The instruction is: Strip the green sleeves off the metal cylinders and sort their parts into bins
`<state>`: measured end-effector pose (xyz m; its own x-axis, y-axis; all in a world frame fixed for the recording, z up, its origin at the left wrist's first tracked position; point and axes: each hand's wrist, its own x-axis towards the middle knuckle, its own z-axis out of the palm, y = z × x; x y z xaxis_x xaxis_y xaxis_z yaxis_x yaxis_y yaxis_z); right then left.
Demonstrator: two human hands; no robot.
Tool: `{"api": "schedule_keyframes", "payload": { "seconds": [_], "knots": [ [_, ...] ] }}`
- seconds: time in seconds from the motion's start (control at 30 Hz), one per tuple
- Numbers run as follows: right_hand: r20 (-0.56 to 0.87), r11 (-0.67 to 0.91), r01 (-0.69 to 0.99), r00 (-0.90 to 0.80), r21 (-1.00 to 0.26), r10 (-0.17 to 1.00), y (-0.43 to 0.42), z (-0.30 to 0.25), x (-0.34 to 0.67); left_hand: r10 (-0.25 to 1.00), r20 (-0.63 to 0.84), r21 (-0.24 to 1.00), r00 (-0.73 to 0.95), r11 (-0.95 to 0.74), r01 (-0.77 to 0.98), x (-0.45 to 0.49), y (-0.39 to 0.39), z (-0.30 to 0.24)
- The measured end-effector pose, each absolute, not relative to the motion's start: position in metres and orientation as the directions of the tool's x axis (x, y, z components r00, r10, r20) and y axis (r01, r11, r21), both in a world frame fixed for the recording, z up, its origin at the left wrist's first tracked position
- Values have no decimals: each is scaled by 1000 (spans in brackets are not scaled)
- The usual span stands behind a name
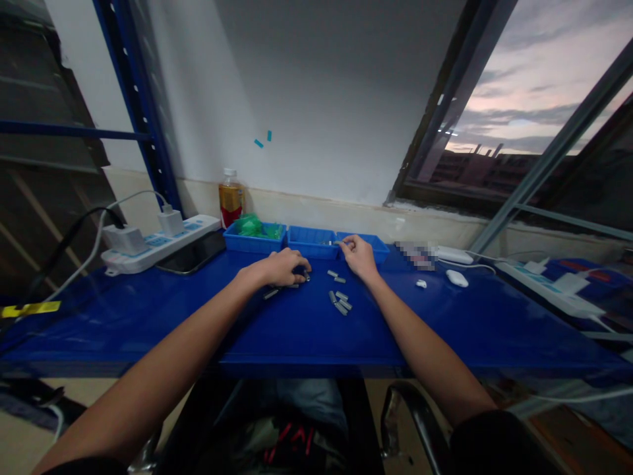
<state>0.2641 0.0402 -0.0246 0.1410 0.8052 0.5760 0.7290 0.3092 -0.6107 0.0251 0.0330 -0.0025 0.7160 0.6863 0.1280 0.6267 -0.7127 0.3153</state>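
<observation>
Small silver-grey metal pieces lie scattered on the blue table between my hands, with a tighter group of several pieces nearer to me. My left hand rests low over the table, its fingers curled and closed around a small metal piece at the fingertips. More pieces lie partly under that hand. At the front edge of the middle blue bin, my right hand pinches a small silver piece between thumb and fingers. Its exact kind is too small to tell.
The left blue bin holds green plastic material; a right blue bin stands behind my right hand. A drink bottle, phone and power strip sit left. White earbud case and another power strip lie right.
</observation>
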Motion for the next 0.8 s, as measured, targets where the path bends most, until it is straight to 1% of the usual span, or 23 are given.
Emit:
{"api": "schedule_keyframes", "payload": {
  "seconds": [0.1, 0.2, 0.37, 0.57, 0.63, 0.7, 0.8],
  "knots": [
    [573, 292, 758, 129, -583, 809, 44, -29, 267, 671, 93, 312, 736, -721, 618, 28, 29, -2],
    [579, 288, 773, 124, -566, 806, 45, -30, 267, 681, 109, 318, 725, -714, 623, 31, 28, -3],
    [588, 290, 779, 123, -556, 800, 46, -29, 269, 722, 120, 282, 682, -683, 673, 30, 32, -7],
    [593, 292, 781, 122, -552, 796, 49, -28, 270, 721, 129, 262, 681, -687, 678, 30, 33, -6],
    [592, 286, 805, 99, -520, 800, 50, -27, 271, 727, 119, 238, 676, -682, 691, 31, 32, -5],
    [593, 288, 844, 44, -453, 804, 51, -27, 272, 736, 130, 225, 665, -675, 703, 32, 32, -6],
    [591, 311, 871, -31, -379, 806, 49, -26, 272, 734, 183, 241, 654, -679, 694, 33, 34, -8]
  ]
}}
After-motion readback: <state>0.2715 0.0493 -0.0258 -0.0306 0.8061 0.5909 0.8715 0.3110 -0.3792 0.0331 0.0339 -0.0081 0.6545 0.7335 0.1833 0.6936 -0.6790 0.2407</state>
